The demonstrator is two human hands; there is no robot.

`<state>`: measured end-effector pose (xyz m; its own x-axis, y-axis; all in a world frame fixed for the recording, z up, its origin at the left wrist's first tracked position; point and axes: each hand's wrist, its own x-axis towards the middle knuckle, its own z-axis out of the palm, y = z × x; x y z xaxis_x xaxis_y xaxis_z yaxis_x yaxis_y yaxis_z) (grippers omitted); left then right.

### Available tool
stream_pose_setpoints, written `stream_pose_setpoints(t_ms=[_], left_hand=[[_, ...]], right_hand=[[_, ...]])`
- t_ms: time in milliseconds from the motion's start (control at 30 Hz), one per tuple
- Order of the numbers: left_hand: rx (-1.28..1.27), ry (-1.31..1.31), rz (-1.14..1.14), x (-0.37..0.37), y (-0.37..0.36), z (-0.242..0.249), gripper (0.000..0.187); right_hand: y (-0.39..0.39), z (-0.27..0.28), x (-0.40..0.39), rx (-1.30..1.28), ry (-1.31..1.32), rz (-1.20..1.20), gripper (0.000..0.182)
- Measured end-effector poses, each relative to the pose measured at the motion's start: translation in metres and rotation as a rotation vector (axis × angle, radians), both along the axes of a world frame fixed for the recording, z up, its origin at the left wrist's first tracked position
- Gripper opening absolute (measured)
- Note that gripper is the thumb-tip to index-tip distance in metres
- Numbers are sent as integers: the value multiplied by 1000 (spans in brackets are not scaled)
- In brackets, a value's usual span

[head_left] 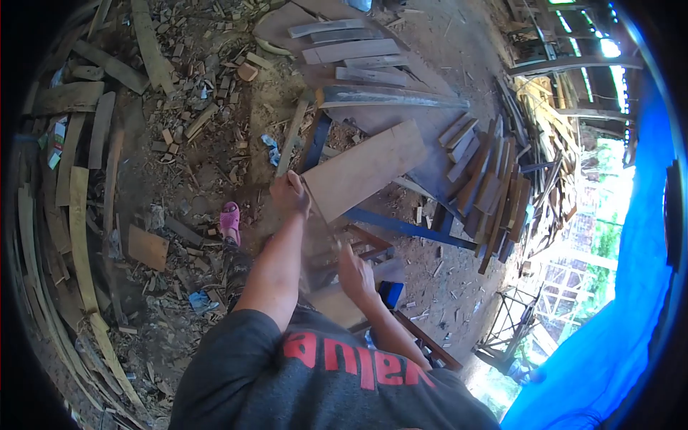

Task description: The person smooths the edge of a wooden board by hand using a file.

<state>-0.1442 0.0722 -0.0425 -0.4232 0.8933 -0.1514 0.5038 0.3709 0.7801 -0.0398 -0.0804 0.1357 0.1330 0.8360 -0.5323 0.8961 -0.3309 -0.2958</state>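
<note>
A wide, pale wooden board point(369, 168) lies slanted across the blue-framed work stand point(408, 228). At its near-left corner my left hand point(290, 195) is closed in a fist, with the fingers wrapped over the edge. My right hand point(356, 272) is lower and to the right, just off the board's near end. Its fingers are curled and partly blurred, and what they hold cannot be made out. A thin dark line runs along the board's end between both hands. Below my right hand lies another pale board point(333, 304), partly covered by my arm.
A long beam point(390, 97) crosses the stand's far side, with several short planks point(351, 50) behind it. Stacked timber point(494, 190) stands to the right. Wood scraps point(215, 107) litter the ground at left, beside long boards point(79, 236). A blue tarp point(609, 344) hangs at right.
</note>
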Motion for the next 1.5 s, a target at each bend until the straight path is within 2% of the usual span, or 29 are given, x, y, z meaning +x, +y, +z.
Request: stream_pose_setpoints(t_ms=[167,300,367,500,567,733,800,833,933,1000,1067,1133,1167,1200,1233,1267,1300,1367,1400,1433,1467,1500], left_hand=[[22,68,21,1,1,-2,44],[66,86,-20,-1,1,-8,46],[69,51,-38,-4,1,-7,49],[48,-17,-158,-18,2,-7,54],[3,-159,-216,-28,2,3,57],[-19,-173,-433,-48,20,-4,52],[-134,-212,-541,-58,28,3,47],[-127,-329,-557,-63,32,-7,41],[-138,-321,-561,-89,37,-47,35],[-405,-189,-616,-118,31,-35,42],[-514,-300,-602,-156,19,-70,48],[-660,-235,-546,-206,6,-141,46],[-459,-205,-599,-226,-15,-127,33],[-568,-152,-613,-261,-14,-169,30],[-624,-106,-582,-272,-37,-141,24],[-846,-207,-578,-297,-35,-137,18],[-847,-272,-495,-303,-50,-114,18],[-849,-71,-638,-325,-58,-72,24],[-849,-65,-651,-433,-81,-49,24],[-946,-230,-496,-443,-75,-78,20],[-1035,-396,-333,-354,-52,-116,17],[-1034,-397,-340,-380,-50,-141,17]], right_hand=[[-110,56,27,-258,-74,-182,19],[-168,71,32,-202,-103,-328,24],[-187,58,35,-82,-116,-501,21],[-205,40,26,139,-63,-476,24],[-213,27,22,150,-74,-504,23],[-208,19,12,97,-91,-606,22],[-201,21,8,164,-61,-614,22],[-198,21,6,194,-72,-614,22],[-177,39,-7,196,-81,-663,22],[-177,18,-5,227,-57,-668,22],[-174,6,-6,257,-33,-667,22],[-161,8,-9,250,-13,-639,22],[-156,8,-11,264,-13,-627,21],[-150,8,-12,271,-6,-643,21],[-144,8,-13,270,-7,-645,20],[-140,7,-14,267,-9,-647,20],[-137,4,-15,309,-11,-648,21],[-126,9,-18,315,-11,-666,21],[-120,13,-20,319,-13,-663,21],[-117,9,-19,325,-10,-658,21],[-112,9,-20,328,-14,-665,21],[-105,9,-19,333,-6,-665,20]])
